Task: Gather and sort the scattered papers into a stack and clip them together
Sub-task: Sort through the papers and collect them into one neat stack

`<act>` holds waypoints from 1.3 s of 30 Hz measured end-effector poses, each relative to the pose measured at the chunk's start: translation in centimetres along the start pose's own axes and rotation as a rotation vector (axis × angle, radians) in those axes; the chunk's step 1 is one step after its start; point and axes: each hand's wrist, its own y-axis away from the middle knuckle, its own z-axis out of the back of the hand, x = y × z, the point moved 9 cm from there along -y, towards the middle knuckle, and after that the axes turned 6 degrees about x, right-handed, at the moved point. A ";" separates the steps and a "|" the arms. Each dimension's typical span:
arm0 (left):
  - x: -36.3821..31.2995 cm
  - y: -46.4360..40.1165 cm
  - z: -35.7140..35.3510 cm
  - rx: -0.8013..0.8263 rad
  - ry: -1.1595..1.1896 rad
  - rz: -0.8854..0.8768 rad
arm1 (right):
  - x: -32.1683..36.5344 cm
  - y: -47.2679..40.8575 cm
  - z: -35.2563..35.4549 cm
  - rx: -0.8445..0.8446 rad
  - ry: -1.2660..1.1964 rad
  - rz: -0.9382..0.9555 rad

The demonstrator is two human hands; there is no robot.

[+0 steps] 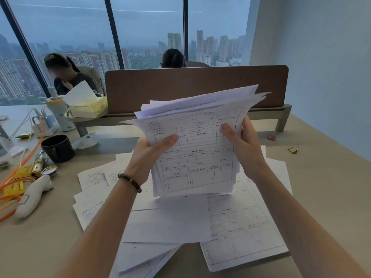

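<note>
I hold a thick, uneven stack of printed forms (197,149) upright above the desk. My left hand (149,149) grips its left edge, thumb on the front sheet. My right hand (242,141) grips the right edge, thumb on the front as well. The sheets fan out unevenly at the top. Several loose papers (241,221) lie spread on the desk below the stack, some overlapping. Gold binder clips (293,149) lie on the desk at the right, and a small red clip (271,137) lies nearer the partition.
A brown partition (196,87) stands across the desk's far side. A black mug (58,147), tissue box (89,107), bottle (58,113), orange cables (14,189) and a white handheld device (33,195) crowd the left. Two people sit beyond the partition.
</note>
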 end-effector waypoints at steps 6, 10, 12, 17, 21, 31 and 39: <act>0.8 0.1 -0.4 0.006 0.007 0.031 | -1.0 0.4 0.2 -0.052 -0.030 -0.040; 0.8 0.3 -0.8 -0.007 0.028 0.036 | -1.9 0.7 0.2 -0.060 -0.078 -0.065; 0.4 0.4 -0.8 -0.033 0.025 0.013 | -2.0 0.8 0.2 -0.070 -0.133 -0.070; -0.7 0.0 -1.0 -0.035 0.112 -0.019 | 0.6 0.4 0.5 -0.085 -0.161 0.040; 1.2 0.2 -0.7 0.031 0.077 0.010 | -0.8 0.7 0.7 -0.064 -0.152 0.007; 3.5 0.3 0.5 -0.109 -0.119 0.032 | -4.2 1.7 -0.4 -0.030 -0.068 -0.083; -0.2 0.2 -0.4 -0.145 -0.114 -0.197 | 1.4 1.4 -0.9 -0.081 0.112 0.128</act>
